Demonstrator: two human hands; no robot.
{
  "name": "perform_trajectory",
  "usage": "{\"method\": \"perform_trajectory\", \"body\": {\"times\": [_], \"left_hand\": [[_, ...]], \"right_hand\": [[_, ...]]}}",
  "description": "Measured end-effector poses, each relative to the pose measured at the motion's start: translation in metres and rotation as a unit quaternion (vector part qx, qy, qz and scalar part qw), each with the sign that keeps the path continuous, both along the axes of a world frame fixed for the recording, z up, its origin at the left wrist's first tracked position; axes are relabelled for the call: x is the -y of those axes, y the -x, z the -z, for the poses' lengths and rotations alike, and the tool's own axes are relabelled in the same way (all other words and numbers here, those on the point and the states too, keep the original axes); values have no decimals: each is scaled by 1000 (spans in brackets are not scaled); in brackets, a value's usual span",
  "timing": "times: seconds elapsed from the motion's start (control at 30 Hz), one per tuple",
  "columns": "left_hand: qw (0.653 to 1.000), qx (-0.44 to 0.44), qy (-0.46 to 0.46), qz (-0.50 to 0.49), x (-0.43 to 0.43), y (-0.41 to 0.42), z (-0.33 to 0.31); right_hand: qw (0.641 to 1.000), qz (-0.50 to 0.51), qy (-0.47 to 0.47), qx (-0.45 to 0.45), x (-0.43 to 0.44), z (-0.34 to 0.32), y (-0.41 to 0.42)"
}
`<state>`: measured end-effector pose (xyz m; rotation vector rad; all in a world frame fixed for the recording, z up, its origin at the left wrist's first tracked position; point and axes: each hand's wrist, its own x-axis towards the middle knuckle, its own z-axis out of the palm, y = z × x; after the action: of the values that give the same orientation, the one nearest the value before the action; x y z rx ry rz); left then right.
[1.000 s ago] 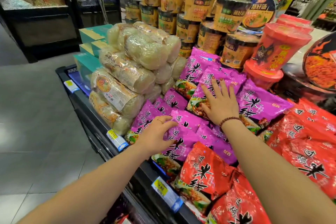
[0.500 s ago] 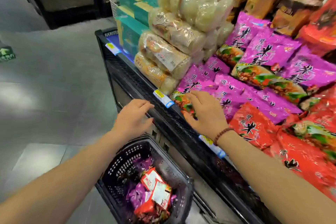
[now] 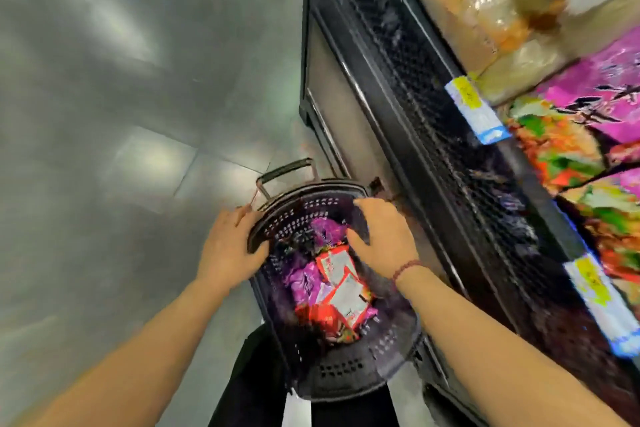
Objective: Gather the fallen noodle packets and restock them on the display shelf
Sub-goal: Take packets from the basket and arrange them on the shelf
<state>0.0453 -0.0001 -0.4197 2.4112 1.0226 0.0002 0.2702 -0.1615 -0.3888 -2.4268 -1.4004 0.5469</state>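
Observation:
A black plastic shopping basket (image 3: 341, 371) stands on the floor beside the display shelf (image 3: 433, 121). Inside it lie several purple noodle packets (image 3: 304, 282) and red noodle packets (image 3: 323, 317), some showing white backs. My left hand (image 3: 227, 246) rests on the basket's left rim, thumb curled over the edge. My right hand (image 3: 384, 237), with a bead bracelet at the wrist, hovers over the basket's far side with fingers bent downward, holding nothing that I can see. More purple packets (image 3: 602, 94) lie on the shelf at right.
Clear bags of pale noodles (image 3: 485, 10) sit on the shelf's top right. Price tags (image 3: 472, 109) line its black mesh front edge. The basket's pull handle (image 3: 285, 172) sticks up at its far end. Grey tiled floor (image 3: 121, 114) spreads to the left.
Both hands left the shelf and came down to the basket. My view swung from the shelf down to the floor. The left hand now touches the basket rim.

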Motion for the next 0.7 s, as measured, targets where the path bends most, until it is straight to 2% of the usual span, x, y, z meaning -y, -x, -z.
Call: {"method": "perform_trajectory", "body": {"times": [0.17,0.37,0.7], "left_hand": [[995,-25,36,-91,19,27,84],[986,-15,15,-165,31,36,173],[961,128,19,-244,43,36,261]], "right_hand": [[996,8,75,-56,-19,101,13],[986,-15,126,-108,-28,218,28],[960,0,196,-198,-52,385,65]]}}
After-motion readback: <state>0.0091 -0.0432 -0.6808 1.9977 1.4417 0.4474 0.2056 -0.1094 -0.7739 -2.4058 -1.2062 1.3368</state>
